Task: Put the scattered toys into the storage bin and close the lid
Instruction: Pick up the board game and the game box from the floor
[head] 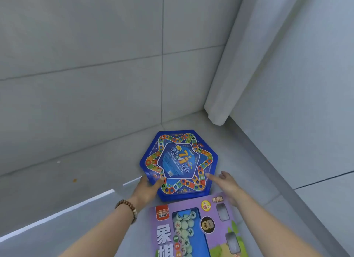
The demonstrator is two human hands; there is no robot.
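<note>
A blue hexagonal board game (pixel 180 161) with a star-shaped coloured track lies flat on the grey tiled floor near the wall corner. My left hand (pixel 150 186), with a wooden bead bracelet on the wrist, grips the board's near left edge, thumb on top. My right hand (pixel 224 182) hovers at the near right edge with fingers stretched out toward the board, holding nothing. A purple chess-set box (pixel 191 230) with a clear window lies just in front of the board, overlapping its near edge. No storage bin is in view.
A white curtain (pixel 226 80) hangs down to the floor behind the board on the right. A grey baseboard and wall (pixel 287 122) run along the right side. Open tiled floor (pixel 67 141) spreads to the left.
</note>
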